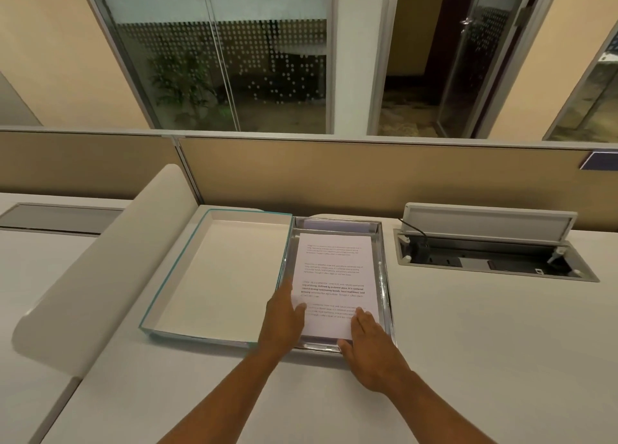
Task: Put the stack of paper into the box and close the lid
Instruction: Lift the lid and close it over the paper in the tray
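Lid (220,276): lies open, flat on the counter (468,343), cream inside with a teal edge, left of the box.
Left hand (282,320): fingers spread flat, pressing the paper's left edge, gripping nothing.
Stack of paper (334,276): white sheets inside the silvery box (384,276); printed paragraphs, some bold, too small to read.
Right hand (368,343): fingers flat on the paper's near right corner, palm over the box rim.
Cable hatch (488,243): flap raised, far right.

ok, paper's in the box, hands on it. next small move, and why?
Probably lift both hands off the paper and send the left hand to the lid. The stack already lies flat inside the box, while the lid lies open flat to its left.
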Tool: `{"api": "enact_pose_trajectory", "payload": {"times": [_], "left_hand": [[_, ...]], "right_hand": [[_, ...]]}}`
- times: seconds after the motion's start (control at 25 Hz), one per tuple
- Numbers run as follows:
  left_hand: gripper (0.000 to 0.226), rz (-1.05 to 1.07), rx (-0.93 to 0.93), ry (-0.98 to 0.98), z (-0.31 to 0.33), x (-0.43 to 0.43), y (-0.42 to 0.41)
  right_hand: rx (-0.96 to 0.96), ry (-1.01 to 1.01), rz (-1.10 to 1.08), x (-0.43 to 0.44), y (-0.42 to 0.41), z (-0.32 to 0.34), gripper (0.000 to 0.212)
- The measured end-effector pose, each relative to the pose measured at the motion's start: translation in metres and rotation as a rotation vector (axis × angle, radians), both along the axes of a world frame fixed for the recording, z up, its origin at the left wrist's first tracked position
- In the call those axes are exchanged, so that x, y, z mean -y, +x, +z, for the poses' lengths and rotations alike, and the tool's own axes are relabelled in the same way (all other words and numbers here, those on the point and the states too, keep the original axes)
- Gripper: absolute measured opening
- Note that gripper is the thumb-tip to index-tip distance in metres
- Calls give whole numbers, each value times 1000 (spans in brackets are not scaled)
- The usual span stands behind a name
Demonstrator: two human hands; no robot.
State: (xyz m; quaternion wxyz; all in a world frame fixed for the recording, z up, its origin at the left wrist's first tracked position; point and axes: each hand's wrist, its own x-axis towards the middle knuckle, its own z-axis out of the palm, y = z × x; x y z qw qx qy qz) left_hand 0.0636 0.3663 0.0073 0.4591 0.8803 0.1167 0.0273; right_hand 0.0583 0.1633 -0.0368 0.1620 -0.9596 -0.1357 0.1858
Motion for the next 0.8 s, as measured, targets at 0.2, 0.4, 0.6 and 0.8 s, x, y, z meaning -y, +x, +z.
{"api": "enact_pose_trajectory", "payload": {"times": [0.2,0.4,0.6,0.8], "left_hand": [[57,438,240,131,-20,-44,-53],[91,868,-227,63,-38,-87,-70],[81,901,-392,73,-46,-103,-63],[49,981,-361,-78,-41,-104,-53]], "right_hand": [[18,6,25,0,-2,3,78],[17,3,36,0,-4,4,78],[37,-6,35,0,-4,3,77],[43,-3,34,1,-5,2,77]]}}
